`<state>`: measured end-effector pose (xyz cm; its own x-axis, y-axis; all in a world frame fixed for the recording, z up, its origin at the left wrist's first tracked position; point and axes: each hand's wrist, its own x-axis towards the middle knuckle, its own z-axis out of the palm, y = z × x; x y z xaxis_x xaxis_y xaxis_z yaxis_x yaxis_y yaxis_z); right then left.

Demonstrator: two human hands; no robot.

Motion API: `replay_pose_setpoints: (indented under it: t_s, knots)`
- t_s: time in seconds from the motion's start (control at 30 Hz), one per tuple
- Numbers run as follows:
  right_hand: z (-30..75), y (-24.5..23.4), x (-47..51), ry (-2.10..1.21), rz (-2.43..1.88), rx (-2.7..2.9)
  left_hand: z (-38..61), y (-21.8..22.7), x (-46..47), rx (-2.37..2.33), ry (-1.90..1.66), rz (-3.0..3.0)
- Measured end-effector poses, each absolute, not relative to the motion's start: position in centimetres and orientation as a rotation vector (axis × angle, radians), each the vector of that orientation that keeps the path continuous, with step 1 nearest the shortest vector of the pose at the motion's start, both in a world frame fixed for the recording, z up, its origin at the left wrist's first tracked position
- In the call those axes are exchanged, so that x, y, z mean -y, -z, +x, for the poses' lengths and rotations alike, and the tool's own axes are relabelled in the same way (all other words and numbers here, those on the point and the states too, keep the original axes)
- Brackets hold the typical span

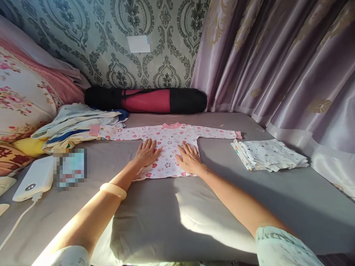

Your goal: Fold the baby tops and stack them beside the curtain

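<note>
A small white long-sleeved shirt (168, 151) with pink hearts and flowers lies spread flat, its pink collar facing away from me and both sleeves stretched out sideways. My left hand (146, 152) rests palm down on the left side of its body, fingers spread. On the right side, my right hand (190, 158) also lies flat with fingers apart. Neither hand grips the cloth. The left sleeve's pink cuff reaches a heap of loose clothes (80, 120). Beyond the right cuff sits a stack of folded white patterned cloth (271, 154).
Grey sheet (222, 192) covers the surface. A white power bank (36, 177) with a cable lies at left, beside a blurred-out item (71, 168). Behind are a black and red rolled bag (146, 100), a floral pillow (24, 92) and a purple curtain (266, 62).
</note>
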<state>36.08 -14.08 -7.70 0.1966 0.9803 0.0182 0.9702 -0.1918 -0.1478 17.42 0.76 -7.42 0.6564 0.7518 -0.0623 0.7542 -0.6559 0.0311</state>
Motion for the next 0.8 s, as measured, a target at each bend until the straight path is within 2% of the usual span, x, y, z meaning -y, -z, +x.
replay_pose_setpoints:
  t_s: [0.2, 0.3, 0.43, 0.63, 0.8]
  knots:
    - [36.8, 6.0, 13.5, -0.267, -2.292, 1.942, 18.7, 4.7, -2.0, -1.245, 0.247, 2.783]
    - [38.3, 4.8, 12.0, -0.228, -2.268, 1.896, 20.4, 3.9, -2.7, -1.286, 0.084, 2.839]
    - [40.9, 5.4, 9.4, 0.070, -2.341, 1.739, 23.1, 5.4, -3.2, -1.202, -0.071, 2.890]
    - [43.4, 7.9, 7.8, -0.129, -2.485, 1.705, 24.3, 8.1, -4.2, -1.219, 0.000, 2.788]
    - [43.3, 6.9, 7.4, -0.102, -2.505, 1.740, 24.6, 6.8, -4.7, -1.187, -0.001, 2.813]
